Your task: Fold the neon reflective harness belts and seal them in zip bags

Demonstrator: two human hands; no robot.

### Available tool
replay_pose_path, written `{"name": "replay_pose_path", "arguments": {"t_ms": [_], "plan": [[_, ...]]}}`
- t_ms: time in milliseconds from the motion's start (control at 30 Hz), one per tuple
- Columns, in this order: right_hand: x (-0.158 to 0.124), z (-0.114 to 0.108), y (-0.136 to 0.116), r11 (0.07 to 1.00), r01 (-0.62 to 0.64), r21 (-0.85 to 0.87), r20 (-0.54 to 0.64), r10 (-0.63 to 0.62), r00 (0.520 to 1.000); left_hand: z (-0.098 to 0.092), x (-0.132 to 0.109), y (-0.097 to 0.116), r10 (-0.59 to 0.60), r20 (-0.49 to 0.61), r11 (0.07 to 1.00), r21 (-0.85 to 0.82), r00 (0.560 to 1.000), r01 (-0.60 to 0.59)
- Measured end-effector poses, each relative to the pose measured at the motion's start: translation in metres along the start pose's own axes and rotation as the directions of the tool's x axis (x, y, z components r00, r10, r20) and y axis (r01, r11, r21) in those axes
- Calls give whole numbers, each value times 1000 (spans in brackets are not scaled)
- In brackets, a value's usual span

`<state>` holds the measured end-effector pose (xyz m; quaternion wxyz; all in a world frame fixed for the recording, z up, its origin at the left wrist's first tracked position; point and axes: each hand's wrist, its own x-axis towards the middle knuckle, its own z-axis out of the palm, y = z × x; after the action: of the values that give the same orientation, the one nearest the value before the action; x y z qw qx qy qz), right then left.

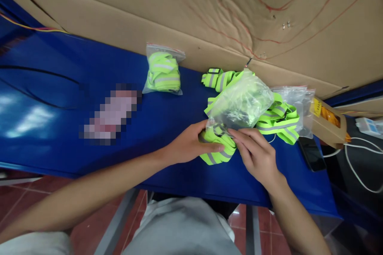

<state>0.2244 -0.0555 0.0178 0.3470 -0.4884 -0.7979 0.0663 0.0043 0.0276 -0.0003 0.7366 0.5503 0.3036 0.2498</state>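
Observation:
My left hand [188,143] grips a folded bundle of neon-yellow reflective straps [218,145] on the blue table [60,99]. My right hand [255,153] pinches the mouth of a clear plastic bag [239,101] that lies over the bundle, its fingers closed on the bag's edge. More loose reflective straps [279,121] lie just behind the bag, and another strap [217,77] sits near the cardboard.
A sealed bag of reflective straps [163,71] lies at the back centre. Empty clear bags [296,99], a brown box [327,121], a black phone [312,153] and white cables [356,159] crowd the right end. A cardboard wall [209,12] backs the table.

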Motion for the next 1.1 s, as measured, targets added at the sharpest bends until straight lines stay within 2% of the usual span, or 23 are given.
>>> {"name": "replay_pose_path", "arguments": {"t_ms": [267,367,533,633,700,767,833,867,900,967,1033,1100], "plan": [[-3,0,4,990,46,-136,-9,-47,999,1,2,5,-56,-147,975,-222,988,22],[-2,4,4,987,62,-151,-12,-64,998,0,3,5,-62,-199,968,-251,978,11],[-3,12,-1,986,110,-128,-59,-119,991,3,2,4,-34,-249,974,-223,968,-23],[-3,15,-5,977,164,-138,-46,-172,984,7,2,4,-51,-268,946,-321,962,-39],[-2,16,-7,981,152,-117,-79,-162,984,7,2,4,-55,-246,921,-388,968,-46],[-1,19,-8,998,48,-48,-181,-56,982,5,2,5,-36,-202,898,-436,979,-57],[0,22,-8,987,-114,114,-292,143,946,3,1,6,3,-156,886,-457,988,-75],[0,25,-9,956,-180,230,-301,246,921,3,1,6,24,-141,885,-457,990,-87],[0,28,-9,908,-228,351,-261,329,908,3,0,5,44,-135,887,-451,990,-101],[1,34,-12,783,-311,539,-67,408,910,3,0,2,80,-156,897,-419,985,-139],[2,39,-16,685,-403,607,103,435,895,5,0,-3,97,-198,916,-364,975,-166],[3,43,-20,639,-462,615,155,476,866,7,1,-7,96,-223,931,-325,970,-167]]}}
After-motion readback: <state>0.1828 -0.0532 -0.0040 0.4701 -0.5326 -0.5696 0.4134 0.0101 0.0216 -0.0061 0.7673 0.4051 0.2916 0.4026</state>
